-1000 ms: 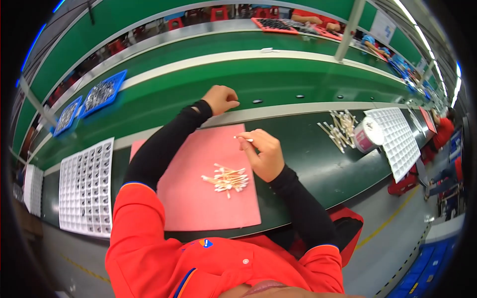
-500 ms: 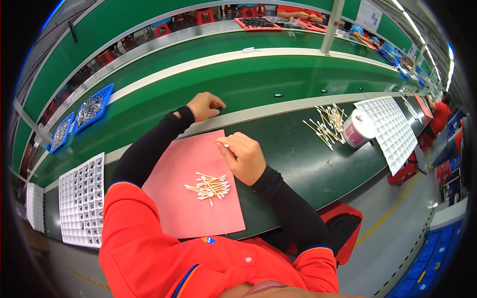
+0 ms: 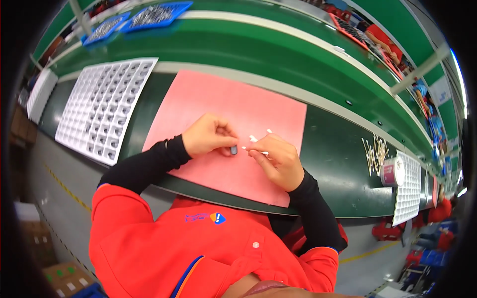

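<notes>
Between the fingertips of my left hand (image 3: 209, 136) is a small grey-blue part (image 3: 233, 149), its exact kind too small to make out. My right hand (image 3: 278, 161) is closed in a pinch on a cotton swab (image 3: 244, 147), whose white tip points toward that part with a small gap between them. Both hands are over a pink mat (image 3: 198, 94). Other cotton swabs (image 3: 252, 138) lie on the mat beside my right hand, which hides most of them.
A white compartment tray (image 3: 107, 104) with small dark parts lies at left. To the right are a heap of cotton swabs (image 3: 375, 154), a round tub (image 3: 392, 172) and another white tray (image 3: 408, 186). Beyond runs a green conveyor (image 3: 208, 47), with blue baskets (image 3: 156, 16) farther off.
My left hand has come back from the conveyor to the mat and now holds the small part. My right hand, still pinching the swab, is beside it. The view has turned left.
</notes>
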Motion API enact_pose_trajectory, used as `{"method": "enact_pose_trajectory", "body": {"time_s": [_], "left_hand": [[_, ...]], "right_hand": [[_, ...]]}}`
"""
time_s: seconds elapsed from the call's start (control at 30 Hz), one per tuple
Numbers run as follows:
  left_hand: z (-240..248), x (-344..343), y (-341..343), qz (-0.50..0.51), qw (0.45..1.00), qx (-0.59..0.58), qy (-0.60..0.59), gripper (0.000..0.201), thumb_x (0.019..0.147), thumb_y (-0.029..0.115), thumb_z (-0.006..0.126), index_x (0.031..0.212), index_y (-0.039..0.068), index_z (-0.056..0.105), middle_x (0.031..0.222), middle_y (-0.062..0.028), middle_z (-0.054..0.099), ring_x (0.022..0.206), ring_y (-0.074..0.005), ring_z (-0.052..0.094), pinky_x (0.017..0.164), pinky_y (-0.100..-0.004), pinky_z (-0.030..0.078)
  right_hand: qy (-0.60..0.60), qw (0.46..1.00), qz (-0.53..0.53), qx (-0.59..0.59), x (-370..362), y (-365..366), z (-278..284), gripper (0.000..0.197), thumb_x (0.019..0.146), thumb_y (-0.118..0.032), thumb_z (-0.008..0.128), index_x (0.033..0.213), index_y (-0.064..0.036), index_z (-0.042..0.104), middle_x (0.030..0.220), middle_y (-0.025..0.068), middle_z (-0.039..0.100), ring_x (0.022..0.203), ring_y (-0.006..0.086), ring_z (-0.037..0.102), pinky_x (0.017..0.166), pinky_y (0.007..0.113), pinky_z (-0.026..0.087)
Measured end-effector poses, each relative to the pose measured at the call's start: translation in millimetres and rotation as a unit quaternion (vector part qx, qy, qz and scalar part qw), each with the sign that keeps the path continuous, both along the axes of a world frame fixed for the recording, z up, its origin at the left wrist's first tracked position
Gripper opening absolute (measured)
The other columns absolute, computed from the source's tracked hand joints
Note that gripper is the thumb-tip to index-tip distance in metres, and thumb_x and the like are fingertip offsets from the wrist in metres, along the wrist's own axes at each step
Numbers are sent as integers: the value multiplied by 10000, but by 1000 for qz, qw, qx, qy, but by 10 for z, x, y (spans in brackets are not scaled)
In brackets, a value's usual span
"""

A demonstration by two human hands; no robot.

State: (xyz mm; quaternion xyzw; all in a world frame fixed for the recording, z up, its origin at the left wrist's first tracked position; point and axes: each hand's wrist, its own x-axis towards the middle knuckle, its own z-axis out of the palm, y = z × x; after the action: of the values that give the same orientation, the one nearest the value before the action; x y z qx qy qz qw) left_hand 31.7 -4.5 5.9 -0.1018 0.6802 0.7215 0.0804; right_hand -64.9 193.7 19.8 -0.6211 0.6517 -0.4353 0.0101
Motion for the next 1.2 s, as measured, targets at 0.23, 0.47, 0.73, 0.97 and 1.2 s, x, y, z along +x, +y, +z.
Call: {"method": "enact_pose_trajectory", "body": {"time_s": [0.23, 0.47, 0.73, 0.97, 1.2], "left_hand": [[-54, -1, -14, -15, 999, 21, 21, 81, 813, -6, 591, 858, -74, 588, 758, -117, 641, 641, -149, 650, 575, -230, 538], [-27, 32, 15, -12, 1000, 15, 12, 69, 815, -14, 584, 847, -74, 591, 759, -120, 641, 638, -145, 645, 572, -234, 537], [-46, 19, 30, -3, 1000, 20, 18, 80, 795, 2, 578, 814, -75, 592, 718, -119, 633, 618, -141, 637, 574, -236, 539], [-42, -4, 30, -9, 1000, 19, 19, 79, 795, 0, 573, 813, -75, 593, 723, -119, 634, 613, -136, 635, 565, -231, 533], [-57, 22, 16, -6, 1000, 1, 28, 75, 814, -1, 589, 842, -70, 595, 739, -110, 639, 629, -134, 635, 564, -228, 524]], "right_hand": [[-21, 1000, 12, 15, 114, -151, -87, 112, 752, 47, 608, 854, 3, 618, 714, 74, 599, 624, 217, 535, 604, 303, 420], [6, 1000, 10, 17, 124, -141, -106, 102, 742, 47, 616, 834, 4, 615, 727, 83, 607, 630, 224, 539, 588, 305, 423], [4, 1000, 17, 15, 114, -154, -127, 93, 737, 46, 614, 820, 3, 613, 749, 85, 620, 636, 228, 546, 583, 306, 426], [14, 999, 35, 27, 65, -114, -110, 133, 724, 21, 637, 851, -8, 606, 734, 90, 587, 630, 243, 519, 574, 331, 419], [-1, 998, 48, 50, 75, -127, -37, 73, 743, 34, 613, 807, -1, 612, 737, 83, 612, 661, 239, 550, 627, 312, 431]]}}
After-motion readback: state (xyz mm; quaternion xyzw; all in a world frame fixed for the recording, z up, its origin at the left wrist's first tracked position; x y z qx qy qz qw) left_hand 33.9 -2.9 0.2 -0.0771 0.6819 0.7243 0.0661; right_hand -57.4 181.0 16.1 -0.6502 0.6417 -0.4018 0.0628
